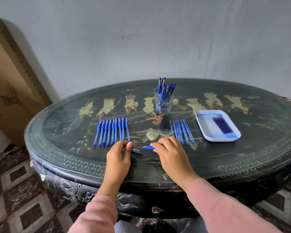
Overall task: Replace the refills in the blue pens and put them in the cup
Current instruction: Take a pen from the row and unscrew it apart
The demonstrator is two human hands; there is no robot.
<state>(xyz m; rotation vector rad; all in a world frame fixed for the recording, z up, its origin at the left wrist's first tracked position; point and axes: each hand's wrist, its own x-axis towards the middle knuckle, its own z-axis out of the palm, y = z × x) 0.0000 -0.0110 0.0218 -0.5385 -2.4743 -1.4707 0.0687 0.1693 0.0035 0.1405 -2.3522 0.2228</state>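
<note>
My left hand (120, 153) pinches a pen cap (136, 150) with a silver band, low over the dark table. My right hand (169, 153) grips an uncapped blue pen (147, 147) whose tip points left at the cap, a small gap between them. A row of several capped blue pens (112, 131) lies beyond my left hand. Several loose blue refills (181, 131) lie beyond my right hand. A clear cup (163, 100) at the table's middle back holds several blue pens.
A white tray (200, 118) with pale tubes and dark blue refills sits at the right. The oval table (74, 158) has a glass top and stands against a grey wall. A cardboard box (10, 84) leans at the left.
</note>
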